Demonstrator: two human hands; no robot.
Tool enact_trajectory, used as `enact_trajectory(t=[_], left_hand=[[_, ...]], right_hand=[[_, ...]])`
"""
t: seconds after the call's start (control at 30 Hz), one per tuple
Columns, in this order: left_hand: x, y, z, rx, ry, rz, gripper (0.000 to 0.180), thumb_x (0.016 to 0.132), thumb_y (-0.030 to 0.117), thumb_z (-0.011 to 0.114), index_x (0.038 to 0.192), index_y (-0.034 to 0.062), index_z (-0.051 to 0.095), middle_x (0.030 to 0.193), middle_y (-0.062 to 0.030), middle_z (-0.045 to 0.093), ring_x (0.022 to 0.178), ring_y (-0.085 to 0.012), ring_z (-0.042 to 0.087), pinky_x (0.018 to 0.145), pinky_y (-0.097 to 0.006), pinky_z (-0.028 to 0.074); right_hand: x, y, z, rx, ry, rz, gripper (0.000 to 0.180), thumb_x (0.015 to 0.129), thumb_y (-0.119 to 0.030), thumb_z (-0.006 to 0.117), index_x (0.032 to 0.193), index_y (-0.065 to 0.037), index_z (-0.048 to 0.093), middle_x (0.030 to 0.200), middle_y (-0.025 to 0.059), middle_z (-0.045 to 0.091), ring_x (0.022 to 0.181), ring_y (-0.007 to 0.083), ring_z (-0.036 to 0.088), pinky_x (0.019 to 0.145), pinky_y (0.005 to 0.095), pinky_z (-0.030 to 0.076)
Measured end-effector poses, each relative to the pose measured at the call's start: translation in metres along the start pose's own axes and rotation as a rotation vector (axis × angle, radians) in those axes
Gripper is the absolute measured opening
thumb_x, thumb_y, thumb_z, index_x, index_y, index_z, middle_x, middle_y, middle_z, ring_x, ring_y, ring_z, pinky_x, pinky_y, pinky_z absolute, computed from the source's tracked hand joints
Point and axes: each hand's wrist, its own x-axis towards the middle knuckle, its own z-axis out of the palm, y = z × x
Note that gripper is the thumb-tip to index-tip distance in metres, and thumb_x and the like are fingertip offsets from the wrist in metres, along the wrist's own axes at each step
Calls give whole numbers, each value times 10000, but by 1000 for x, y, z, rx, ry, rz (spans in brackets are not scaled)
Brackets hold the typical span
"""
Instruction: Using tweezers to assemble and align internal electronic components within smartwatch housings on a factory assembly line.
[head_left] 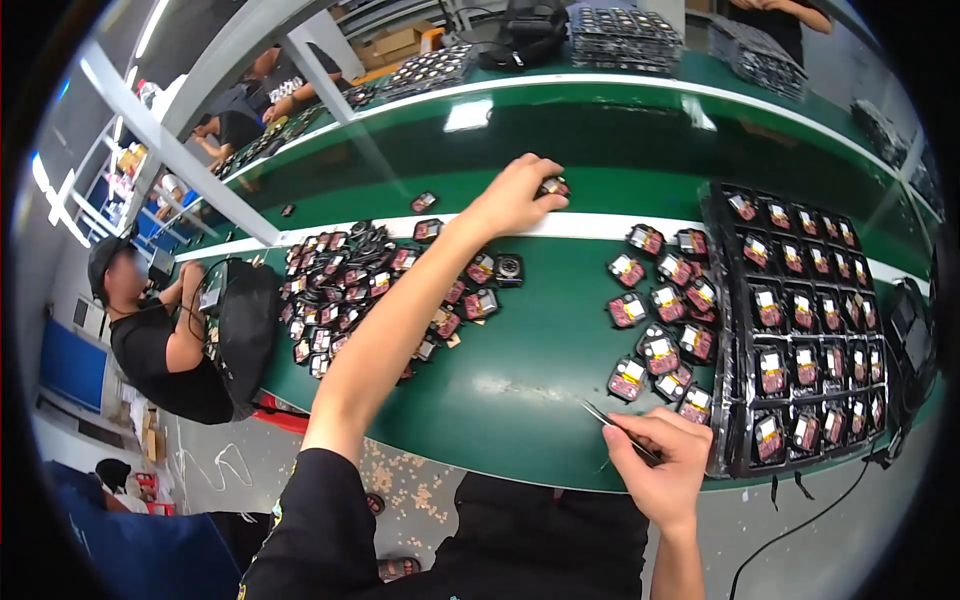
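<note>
My left hand (512, 198) is stretched far forward over the green surface beyond the white ledge. Its fingers are closed round a small black device (556, 188) with a reddish and white face, partly hidden by them. Low on the right, my right hand (662, 462) pinches slim metal tweezers (598, 411), their tips pointing up and left over the green table. A large heap of similar devices (330, 290) lies beneath and left of my left forearm. Close to my right hand is a looser cluster of them (660, 352), beside a black compartment tray (735, 340) filled with rows of the same devices.
A white ledge (610, 226) runs across behind the heap. Single devices (424, 202) lie beyond it. Stacked trays (625, 40) stand on the far bench. At left, a person in black (160, 340) sits by a black bag (245, 320). A cable (800, 530) hangs at lower right.
</note>
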Motion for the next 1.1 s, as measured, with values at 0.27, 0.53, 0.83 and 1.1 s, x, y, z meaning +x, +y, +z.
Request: enact_trajectory(t=[0.27, 0.53, 0.83, 1.1], left_hand=[[-94, 140, -31, -130, -253, 150, 492, 958, 287, 846, 1350, 29, 698, 1217, -152, 668, 1142, -353, 650, 990, -449, 536], [-143, 158, -41, -179, -289, 136, 678, 728, 317, 997, 1299, 48, 750, 1181, -97, 653, 1091, -310, 642, 944, -415, 522], [-150, 158, -36, -438, -376, 96, 602, 737, 248, 975, 1267, 19, 802, 1067, -82, 758, 885, -252, 661, 817, -356, 471], [-149, 153, -29, -418, -390, 148, 622, 722, 337, 970, 1221, -3, 818, 955, -82, 752, 875, -243, 685, 822, -365, 423]], right_hand=[[0, 1, -3, -29, 62, 61, 160, 852, 36, 865, 1010, 20, 850, 671, 24, 674, 510, 46, 538, 473, 234, 366], [7, 0, -3, -92, 6, 29, 157, 837, 28, 868, 992, 22, 846, 678, 31, 682, 485, 48, 533, 457, 225, 362], [10, 3, -2, -128, -3, -16, 162, 815, 60, 854, 974, 37, 836, 673, 35, 663, 474, 45, 496, 448, 229, 336], [14, 9, 4, -184, -84, 15, 136, 825, 79, 841, 944, 24, 808, 666, 35, 625, 476, 89, 505, 441, 271, 338]])
